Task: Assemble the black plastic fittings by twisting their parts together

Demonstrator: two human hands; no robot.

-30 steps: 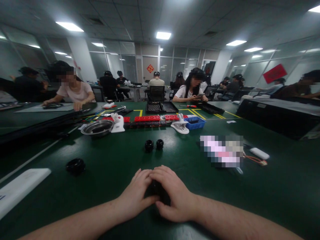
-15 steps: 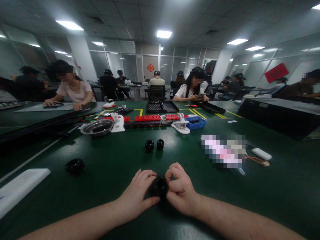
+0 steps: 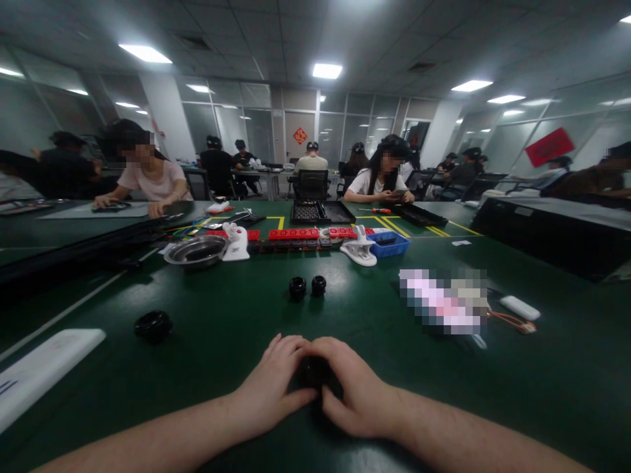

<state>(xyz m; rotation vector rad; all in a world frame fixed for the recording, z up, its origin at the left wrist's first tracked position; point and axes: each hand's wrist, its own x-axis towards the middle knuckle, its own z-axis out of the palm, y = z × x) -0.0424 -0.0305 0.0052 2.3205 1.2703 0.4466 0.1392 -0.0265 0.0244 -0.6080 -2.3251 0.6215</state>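
Observation:
A black round part (image 3: 311,373) stands on the green table (image 3: 236,309) between my hands. My left hand (image 3: 280,374) is wrapped round its left side, thumb in front. My right hand (image 3: 352,384) curves over its top and right side, and the fingertips partly hide it. Ahead of my hands sit two similar black rings, the left one (image 3: 297,288) slightly larger than the right one (image 3: 318,285). A third black ring (image 3: 153,326) lies further off to the left.
Metal bowl (image 3: 196,252), white clamps (image 3: 236,243) (image 3: 359,248), red strips (image 3: 294,234) and a blue bin (image 3: 389,244) stretch across mid-table. At left is a white slab (image 3: 49,368); at right, a blurred pouch (image 3: 441,302). People sit beyond.
My right hand has opened from a curled pose and closed over the black part, covering its top opening. My left hand keeps its hold. The camera view has shifted slightly.

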